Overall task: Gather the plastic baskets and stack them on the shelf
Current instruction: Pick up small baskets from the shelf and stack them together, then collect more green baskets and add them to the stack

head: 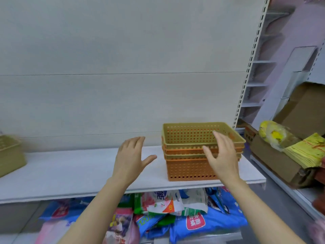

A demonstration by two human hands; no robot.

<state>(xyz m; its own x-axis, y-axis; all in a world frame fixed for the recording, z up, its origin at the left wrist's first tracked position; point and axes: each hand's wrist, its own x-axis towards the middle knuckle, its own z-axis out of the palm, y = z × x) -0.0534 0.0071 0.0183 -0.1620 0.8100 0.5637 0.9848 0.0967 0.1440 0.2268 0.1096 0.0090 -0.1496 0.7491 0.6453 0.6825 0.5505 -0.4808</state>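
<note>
- Head view: a white shelf (79, 175) runs across the frame, backed by a pale panel with a slotted upright post (249, 67) at its right edge.
- A stack of baskets (198, 152) stands on the right part of the shelf, near its front edge; the nested tiers alternate between tan and orange, with a tan basket (193, 134) on top and an orange basket (190, 169) at the base.
- The left hand (130, 159) is raised above the shelf just left of the stack, fingers straight and thumb spread wide; it holds nothing and is apart from the baskets.
- The right hand (222, 155) is in front of the stack's right half, fingers loosely spread and empty; whether it touches the stack cannot be told.
- A separate tan basket (8, 154) sits at the far left end of the shelf, partly cut off by the frame.
- Below the shelf lie coloured packets (175, 212).
- To the right, a cardboard box (274, 161) carries yellow paper bundles (306, 150) and a yellow bag (274, 134).
</note>
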